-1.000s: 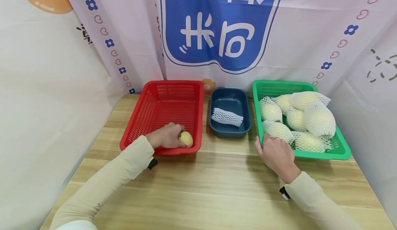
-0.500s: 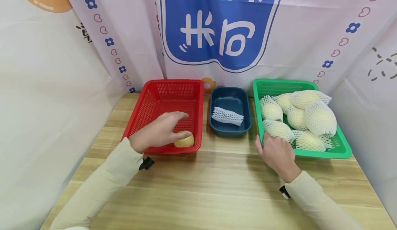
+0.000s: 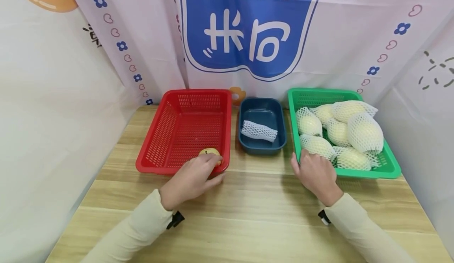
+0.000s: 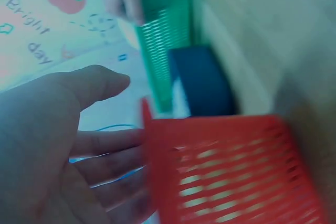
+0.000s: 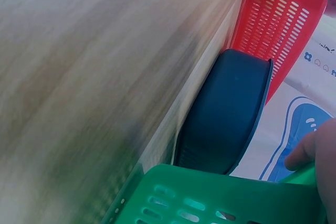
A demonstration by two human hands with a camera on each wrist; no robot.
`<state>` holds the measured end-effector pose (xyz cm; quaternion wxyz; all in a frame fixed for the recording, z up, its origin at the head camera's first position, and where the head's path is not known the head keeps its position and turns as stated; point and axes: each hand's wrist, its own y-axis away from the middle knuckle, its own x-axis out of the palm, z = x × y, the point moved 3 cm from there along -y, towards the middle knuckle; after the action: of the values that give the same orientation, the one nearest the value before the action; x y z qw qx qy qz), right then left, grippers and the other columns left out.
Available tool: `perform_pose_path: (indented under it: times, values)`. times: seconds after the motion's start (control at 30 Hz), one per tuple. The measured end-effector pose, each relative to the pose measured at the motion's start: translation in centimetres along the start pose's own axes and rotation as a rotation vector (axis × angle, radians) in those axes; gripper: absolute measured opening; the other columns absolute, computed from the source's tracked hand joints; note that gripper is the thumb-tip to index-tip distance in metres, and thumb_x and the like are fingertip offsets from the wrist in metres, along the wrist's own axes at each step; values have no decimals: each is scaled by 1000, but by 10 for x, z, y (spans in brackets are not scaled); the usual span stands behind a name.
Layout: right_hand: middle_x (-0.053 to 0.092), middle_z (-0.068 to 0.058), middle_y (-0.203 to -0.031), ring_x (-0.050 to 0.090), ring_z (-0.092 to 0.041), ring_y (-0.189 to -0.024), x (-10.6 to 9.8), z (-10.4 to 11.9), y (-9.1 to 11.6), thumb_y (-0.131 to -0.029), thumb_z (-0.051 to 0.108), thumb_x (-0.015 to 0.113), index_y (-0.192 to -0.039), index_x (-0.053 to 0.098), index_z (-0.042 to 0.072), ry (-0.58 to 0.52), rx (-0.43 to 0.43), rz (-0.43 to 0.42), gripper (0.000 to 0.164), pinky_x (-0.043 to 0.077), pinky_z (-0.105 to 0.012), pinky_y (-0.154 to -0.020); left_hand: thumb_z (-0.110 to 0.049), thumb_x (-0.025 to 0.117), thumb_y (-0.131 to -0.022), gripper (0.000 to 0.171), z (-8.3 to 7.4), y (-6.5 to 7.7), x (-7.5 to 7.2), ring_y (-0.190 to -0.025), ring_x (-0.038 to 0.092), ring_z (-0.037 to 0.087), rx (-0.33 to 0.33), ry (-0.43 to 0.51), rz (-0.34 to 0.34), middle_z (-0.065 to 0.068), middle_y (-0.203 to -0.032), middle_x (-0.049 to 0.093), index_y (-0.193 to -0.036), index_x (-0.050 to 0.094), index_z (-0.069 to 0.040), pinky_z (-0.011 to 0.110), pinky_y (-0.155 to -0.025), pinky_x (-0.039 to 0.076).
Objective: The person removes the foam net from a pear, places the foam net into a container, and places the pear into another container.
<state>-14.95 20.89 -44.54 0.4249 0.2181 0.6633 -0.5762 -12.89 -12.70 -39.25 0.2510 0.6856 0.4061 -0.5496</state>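
Note:
My left hand (image 3: 191,178) is at the front right corner of the red basket (image 3: 147,149). Its fingers reach over the rim into the basket, while the thumb stands apart outside, as the left wrist view shows. Just beyond those fingers lies a round yellow fruit (image 3: 209,151) with a dark stem, partly hidden by the hand. My right hand (image 3: 315,176) grips the front left corner of the green basket (image 3: 376,173). That basket holds several pale yellow fruits (image 3: 351,159) in white foam nets, some stacked on others.
Between the two baskets stands a dark blue tub (image 3: 261,150) with one white foam net (image 3: 259,131) lying in it. A printed cloth (image 3: 241,82) hangs behind them, and pale cloth walls close off both sides of the wooden table (image 3: 255,215).
My left hand has let go of the yellow fruit in the red basket, lifted off with spread fingers, then come back to the basket's front rim. The right hand keeps its place.

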Motion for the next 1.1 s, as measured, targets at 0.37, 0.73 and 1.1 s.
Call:
perform_pose_path:
  times: [0.37,0.73,1.1]
  values:
    - [35,-4,-47,41,-25,-35,0,-1,-9,-101,29,60,-65,43,9,-42,35,113,44,33,-37,-34,-46,67,-101,33,10,-6,40,-73,63,17,1,-334,-215,3,-85,69,-102,66,-13,31,-52,53]
    - [73,-30,-106,73,-43,-95,-66,-39,-57,-108,54,52,-139,55,-15,-266,180,637,76,56,-62,-91,-47,60,-104,36,11,-4,45,-78,69,19,5,-371,-249,5,-89,73,-105,67,-12,33,-55,57]
    - [50,-18,-74,56,-34,-66,-94,-152,-87,-97,77,47,-85,59,-3,-46,432,809,82,47,-44,-59,-48,59,-104,35,10,-8,51,-76,68,19,21,-341,-254,3,-85,70,-103,66,-13,34,-51,53]
